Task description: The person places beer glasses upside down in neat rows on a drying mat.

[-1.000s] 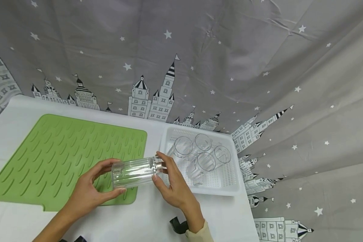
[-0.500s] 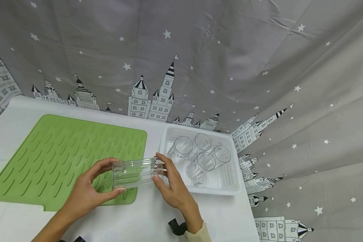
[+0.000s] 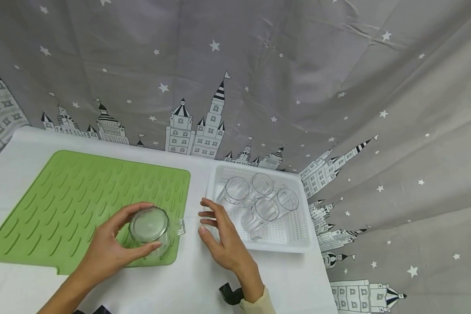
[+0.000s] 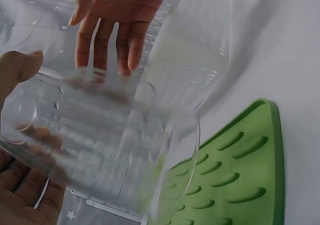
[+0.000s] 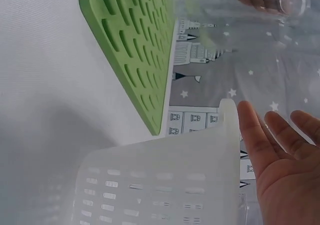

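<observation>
An apparently indoor, curtained tabletop setting is shown; whether a home or a studio cannot be told. Behind and right of the white basket, in which clear glass mugs are held, a grey curtain printed with stars and castles is hung. To the basket's left, a green ribbed mat is laid on white cloth.

Facing you, a creased grey curtain with white stars and black-and-white castle towers hangs behind and right of your white table.
</observation>
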Demonstrator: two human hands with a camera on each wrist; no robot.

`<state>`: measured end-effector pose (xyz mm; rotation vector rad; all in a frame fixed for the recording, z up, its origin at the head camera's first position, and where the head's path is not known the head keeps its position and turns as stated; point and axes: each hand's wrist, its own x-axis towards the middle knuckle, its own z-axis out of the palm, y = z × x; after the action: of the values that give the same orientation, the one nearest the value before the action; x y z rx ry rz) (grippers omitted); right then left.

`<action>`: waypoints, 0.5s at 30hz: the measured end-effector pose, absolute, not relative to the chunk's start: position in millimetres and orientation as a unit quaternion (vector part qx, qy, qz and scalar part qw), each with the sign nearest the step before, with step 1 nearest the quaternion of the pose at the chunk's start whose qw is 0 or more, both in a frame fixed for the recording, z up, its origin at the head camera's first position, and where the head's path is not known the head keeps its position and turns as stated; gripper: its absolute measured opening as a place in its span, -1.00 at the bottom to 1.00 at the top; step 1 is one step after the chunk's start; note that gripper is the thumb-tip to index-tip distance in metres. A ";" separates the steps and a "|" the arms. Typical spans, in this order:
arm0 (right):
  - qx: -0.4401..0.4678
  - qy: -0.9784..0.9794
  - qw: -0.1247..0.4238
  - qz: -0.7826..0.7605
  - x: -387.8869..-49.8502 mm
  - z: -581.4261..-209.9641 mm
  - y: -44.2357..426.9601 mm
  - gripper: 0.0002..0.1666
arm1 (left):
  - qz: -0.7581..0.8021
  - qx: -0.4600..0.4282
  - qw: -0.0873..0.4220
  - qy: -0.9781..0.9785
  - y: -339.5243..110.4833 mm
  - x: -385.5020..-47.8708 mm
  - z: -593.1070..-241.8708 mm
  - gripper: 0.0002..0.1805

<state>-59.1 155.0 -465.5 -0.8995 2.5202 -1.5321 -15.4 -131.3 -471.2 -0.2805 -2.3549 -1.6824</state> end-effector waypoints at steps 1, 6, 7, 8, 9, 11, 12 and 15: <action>-0.291 0.817 0.030 -0.497 -58.9 -465.2 155.0 -0.27 | -0.575 -0.094 0.116 -0.805 -131.2 -15.1 -471.1 0.03; -0.290 0.818 0.029 -0.496 -59.1 -464.1 155.5 -0.27 | -0.572 -0.087 0.114 -0.808 -131.0 -14.3 -469.8 0.02; -0.289 0.818 0.029 -0.496 -59.1 -463.9 155.6 -0.27 | -0.572 -0.086 0.114 -0.808 -131.2 -14.2 -469.6 0.02; -0.289 0.819 0.028 -0.495 -59.2 -463.8 155.6 -0.27 | -0.572 -0.086 0.114 -0.807 -131.3 -14.2 -469.3 0.02; -0.288 0.820 0.028 -0.494 -59.2 -463.6 155.5 -0.27 | -0.573 -0.086 0.114 -0.807 -131.3 -14.1 -469.1 0.02; -0.289 0.821 0.026 -0.492 -59.5 -463.3 155.6 -0.27 | -0.573 -0.086 0.114 -0.807 -131.6 -13.9 -468.9 0.02; -0.290 0.821 0.025 -0.490 -59.6 -463.0 155.6 -0.27 | -0.574 -0.087 0.114 -0.806 -131.8 -13.8 -468.8 0.02; -0.293 0.823 0.021 -0.486 -60.5 -462.0 156.2 -0.27 | -0.575 -0.086 0.113 -0.806 -132.4 -13.3 -468.6 0.02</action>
<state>-60.5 156.2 -462.0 -0.9093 2.5522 -1.5077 -13.3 -132.4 -468.6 -0.2533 -2.3645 -1.6866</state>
